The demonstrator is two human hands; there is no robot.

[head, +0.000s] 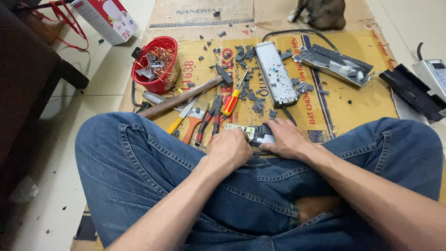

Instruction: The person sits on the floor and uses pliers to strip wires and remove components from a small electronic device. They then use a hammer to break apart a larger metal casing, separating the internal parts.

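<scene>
Down between the crossed legs in blue jeans, both hands press on a small circuit board, a pale greenish-white plate with a dark block at its right end, lying on the cardboard sheet just ahead of the knees. Left hand is curled into a loose fist on the board's left end, fingers folded over it; whether something thin sits inside that fist cannot be told. Right hand lies flat with fingers spread, pinning the dark end down. Just beyond the board lie red-handled pliers, a red-and-yellow screwdriver, an orange-handled tool and a wooden-handled hammer. Further left stands a red plastic bowl, holding a tangle of copper wire with grey plastic scraps on top. A long opened metal casing lies ahead, dark broken bits scattered over and around it, and a second opened casing rests to its right.
</scene>
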